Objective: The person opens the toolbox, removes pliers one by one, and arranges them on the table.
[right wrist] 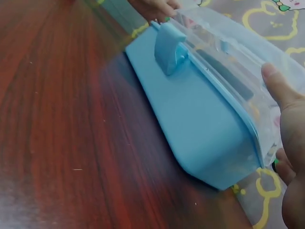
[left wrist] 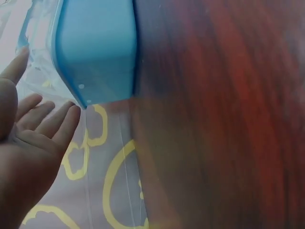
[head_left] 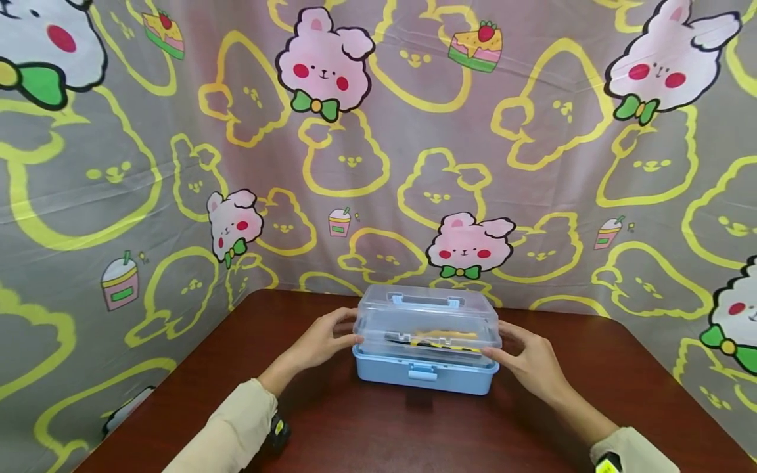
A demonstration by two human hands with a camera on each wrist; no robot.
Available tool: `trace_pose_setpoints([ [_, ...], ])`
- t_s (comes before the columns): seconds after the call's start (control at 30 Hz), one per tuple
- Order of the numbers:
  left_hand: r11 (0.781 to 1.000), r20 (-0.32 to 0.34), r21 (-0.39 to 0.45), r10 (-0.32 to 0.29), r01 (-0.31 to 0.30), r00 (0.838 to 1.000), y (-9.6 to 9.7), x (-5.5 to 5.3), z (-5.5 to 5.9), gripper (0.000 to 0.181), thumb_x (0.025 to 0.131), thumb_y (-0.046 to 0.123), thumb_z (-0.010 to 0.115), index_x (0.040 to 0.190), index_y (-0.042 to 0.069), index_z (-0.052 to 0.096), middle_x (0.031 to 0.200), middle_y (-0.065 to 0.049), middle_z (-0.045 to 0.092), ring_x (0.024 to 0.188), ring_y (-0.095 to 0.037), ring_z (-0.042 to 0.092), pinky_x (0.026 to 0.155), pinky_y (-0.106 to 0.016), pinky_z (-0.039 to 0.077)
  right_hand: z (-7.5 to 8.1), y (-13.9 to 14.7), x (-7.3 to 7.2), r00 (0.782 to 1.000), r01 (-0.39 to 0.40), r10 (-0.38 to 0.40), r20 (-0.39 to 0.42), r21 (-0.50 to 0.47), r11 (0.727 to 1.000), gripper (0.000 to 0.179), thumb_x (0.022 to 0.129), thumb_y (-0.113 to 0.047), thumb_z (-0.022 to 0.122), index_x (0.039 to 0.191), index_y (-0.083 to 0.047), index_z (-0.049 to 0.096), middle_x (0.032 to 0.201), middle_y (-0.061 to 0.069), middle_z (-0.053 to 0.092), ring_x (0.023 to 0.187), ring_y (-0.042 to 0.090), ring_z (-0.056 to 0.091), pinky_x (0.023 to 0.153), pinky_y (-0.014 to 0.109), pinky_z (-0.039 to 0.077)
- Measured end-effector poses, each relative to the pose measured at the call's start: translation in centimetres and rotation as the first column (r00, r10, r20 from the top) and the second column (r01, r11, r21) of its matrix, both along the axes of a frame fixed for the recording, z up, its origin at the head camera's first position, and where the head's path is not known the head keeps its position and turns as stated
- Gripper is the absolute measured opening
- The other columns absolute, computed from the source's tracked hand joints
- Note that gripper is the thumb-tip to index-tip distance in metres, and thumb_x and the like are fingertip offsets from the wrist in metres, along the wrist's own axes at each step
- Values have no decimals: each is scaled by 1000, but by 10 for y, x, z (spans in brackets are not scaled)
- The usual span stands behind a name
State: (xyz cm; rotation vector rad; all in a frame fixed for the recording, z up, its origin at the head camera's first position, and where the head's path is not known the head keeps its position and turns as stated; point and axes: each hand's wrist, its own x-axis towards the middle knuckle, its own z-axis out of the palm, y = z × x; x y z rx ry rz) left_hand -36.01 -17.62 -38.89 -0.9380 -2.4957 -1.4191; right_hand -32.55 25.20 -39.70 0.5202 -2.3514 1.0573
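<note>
A light-blue storage box [head_left: 426, 373] with a clear plastic lid [head_left: 434, 315] rests on the table. Its front latch [head_left: 422, 374] juts outward, and a small gap shows along the front between lid and base. My left hand [head_left: 322, 340] holds the lid's left end, thumb at the front corner and fingers along the side. At the opposite end my right hand [head_left: 532, 361] grips the lid, its thumb [right wrist: 276, 83] on the clear front. Yellow and black items [head_left: 446, 336] show through the plastic; their kind is unclear. Fingers behind the lid are partly hidden.
Dark reddish-brown tabletop [head_left: 367, 433] lies under and around the box. A patterned curtain [head_left: 390, 217] with cartoon faces hangs close behind and to the left of the table. A light handle [head_left: 426, 301] lies on top of the lid.
</note>
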Motion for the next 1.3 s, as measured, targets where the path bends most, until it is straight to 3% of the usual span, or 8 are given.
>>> trace_pose_setpoints([
  [0.23,998,-20,60,-28,29,999,-2,-11,-2,34,100,13,71,129,3,56,149,-21,50,139,-40,46,107,-54,42,-4,13,-16,989,-139,142,41,-67,988,57,87,-18,87,135,0,62,129,19,67,113,36,66,90,35,56],
  [0.37,994,-3,97,-48,48,999,-2,-18,-5,28,99,11,71,121,3,55,151,-24,47,142,-41,42,109,-54,39,-7,18,-27,989,-149,149,-7,-43,988,39,86,-11,86,120,-3,68,127,18,68,109,33,68,89,30,56],
  [0.5,993,11,114,-18,16,1000,0,-23,-3,24,99,14,71,114,3,56,145,-24,53,137,-44,47,106,-53,44,-6,18,-34,990,-135,133,-54,-32,990,28,86,-7,85,110,-5,71,120,17,71,99,19,69,83,25,55],
  [0.67,994,-12,111,12,-11,1000,2,-26,6,22,100,15,72,110,2,58,129,-21,62,127,-41,58,101,-50,49,2,17,-37,984,-147,142,-105,-40,988,21,86,-1,84,103,-5,72,107,13,74,92,9,68,78,19,53],
  [0.83,996,-35,66,57,-55,998,4,-26,18,18,101,17,70,108,4,60,116,-12,68,119,-36,64,98,-51,51,13,16,-37,987,-123,121,-102,-11,992,17,88,-3,82,100,-7,71,101,6,73,90,12,69,76,18,53],
  [1.03,991,-63,10,131,-131,989,5,-28,26,20,102,28,68,108,10,62,115,-9,69,114,-32,65,93,-52,51,21,14,-43,995,-78,80,-53,30,996,11,94,-9,77,96,-11,67,101,4,73,93,19,71,75,28,54],
  [1.3,989,-61,-21,142,-144,988,10,-33,44,20,106,32,61,112,13,59,109,-8,71,101,-25,69,84,-46,49,34,10,-48,997,-64,64,-33,3,998,17,102,-18,69,88,-11,61,84,2,64,76,19,53,61,30,40],
])
